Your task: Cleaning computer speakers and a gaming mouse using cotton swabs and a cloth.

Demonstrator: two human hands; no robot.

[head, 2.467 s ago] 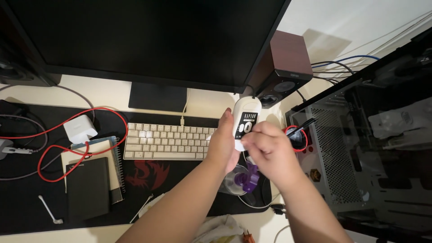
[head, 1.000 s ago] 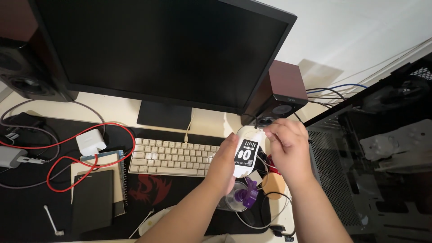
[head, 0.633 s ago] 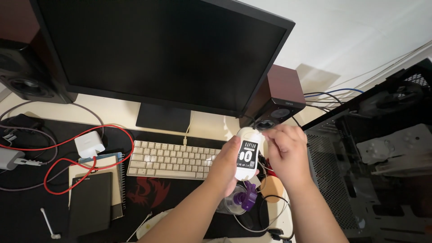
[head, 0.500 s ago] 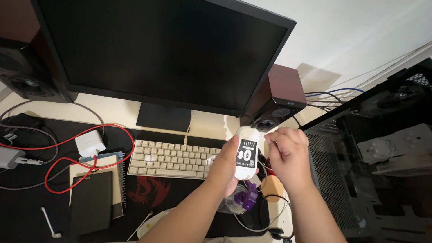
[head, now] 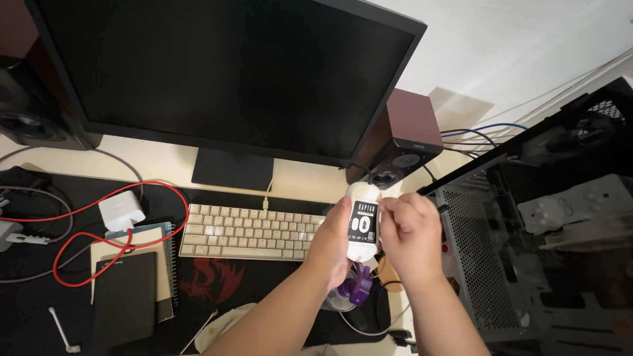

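Now the white mouse (head: 363, 221) is up above the desk mat, underside to the camera, long axis pointing away toward the speaker (head: 399, 138). Left hand (head: 331, 240) wraps its side; right hand (head: 407, 237) pinches at its right edge, fingers curled. Keyboard (head: 247, 231) sits just left.

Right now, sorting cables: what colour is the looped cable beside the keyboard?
Red looped cable, clearest in the head view.
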